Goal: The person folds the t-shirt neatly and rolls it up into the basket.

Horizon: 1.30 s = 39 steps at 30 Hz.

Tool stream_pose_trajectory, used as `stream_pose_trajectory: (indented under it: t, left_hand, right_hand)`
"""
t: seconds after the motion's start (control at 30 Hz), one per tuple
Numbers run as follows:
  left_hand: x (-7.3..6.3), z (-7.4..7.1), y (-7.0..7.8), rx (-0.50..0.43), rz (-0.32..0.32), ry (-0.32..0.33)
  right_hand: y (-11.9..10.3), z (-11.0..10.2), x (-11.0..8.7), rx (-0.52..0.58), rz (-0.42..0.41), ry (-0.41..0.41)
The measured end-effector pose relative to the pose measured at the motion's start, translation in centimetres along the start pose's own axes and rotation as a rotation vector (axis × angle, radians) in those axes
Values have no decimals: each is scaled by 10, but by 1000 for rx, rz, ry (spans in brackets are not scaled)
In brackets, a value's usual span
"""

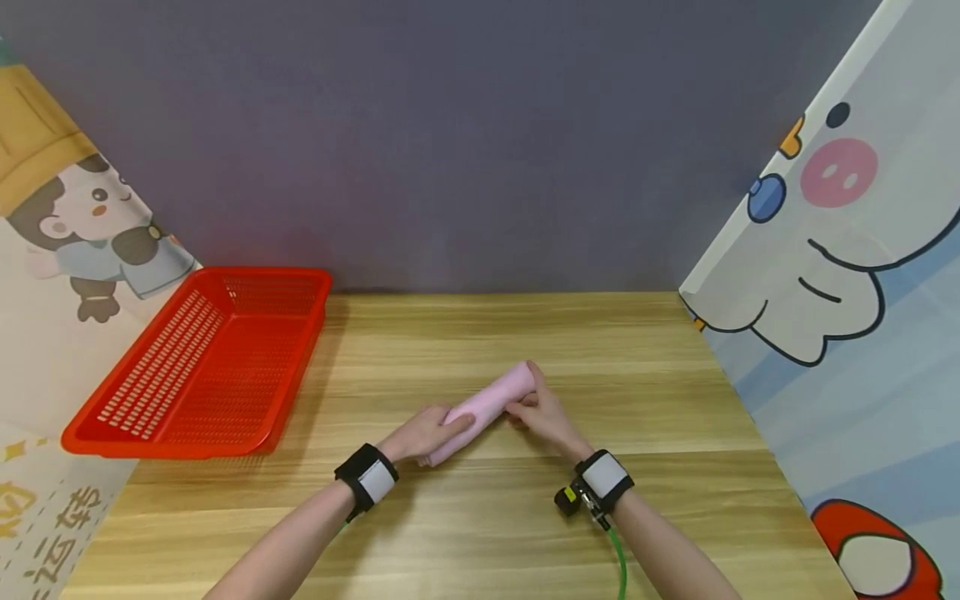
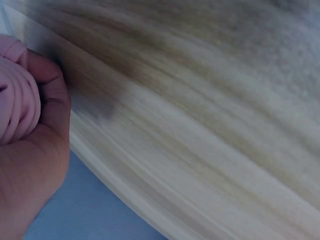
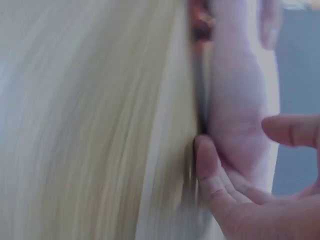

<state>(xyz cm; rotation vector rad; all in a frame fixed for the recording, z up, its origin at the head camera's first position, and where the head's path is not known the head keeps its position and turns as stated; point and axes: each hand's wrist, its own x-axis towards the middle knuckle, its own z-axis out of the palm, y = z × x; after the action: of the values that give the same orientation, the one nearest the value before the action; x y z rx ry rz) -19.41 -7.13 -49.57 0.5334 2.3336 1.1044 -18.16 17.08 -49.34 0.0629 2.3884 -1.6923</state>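
A pink rolled-up cloth (image 1: 491, 402) lies at a slant between both hands, just above or on the wooden table. My left hand (image 1: 422, 433) grips its near end, thumb over the top. In the left wrist view the layered end of the cloth (image 2: 22, 102) shows, with fingers curled around it. Near the far end, my right hand (image 1: 547, 419) holds the cloth between thumb and fingers. The right wrist view is blurred; there the fingers (image 3: 209, 160) lie along one side of the roll and the thumb is at the other.
A red plastic basket (image 1: 296, 392) with slotted walls stands on the left of the wooden table (image 1: 480, 533). A dark grey panel (image 1: 480, 150) rises behind the table. Printed cartoon panels flank both sides. A green cable (image 1: 619, 558) runs from the right wrist camera.
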Motion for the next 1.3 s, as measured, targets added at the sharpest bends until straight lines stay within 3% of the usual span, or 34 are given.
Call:
stream_pose_trajectory:
  t: [0.1,0.2,0.43,0.63,0.8,0.93,1.07,1.3]
  left_hand:
    - [-1,2,-1,1,32,18]
    - [-3,3,-1,-12,40,26]
    - [-9,-5,2,-36,9,24]
    - [-15,-19,4,-19,23,22]
    - [-23,-37,5,-86,-39,7]
    - [-29,-52,7,-192,-100,-31]
    - [-34,-67,9,-252,-107,-62]
    - [-45,-102,15,-192,-75,17]
  right_hand:
    - [-4,4,2,412,136,-2]
    - [-9,12,5,696,238,27]
    - [-22,31,16,996,324,48]
    - [-35,46,27,1143,405,50]
    - [-48,62,40,1233,417,34]
    - [-59,75,48,1243,381,44]
    - [-71,85,57,1231,363,48]
    - [-110,101,72,1189,381,-6]
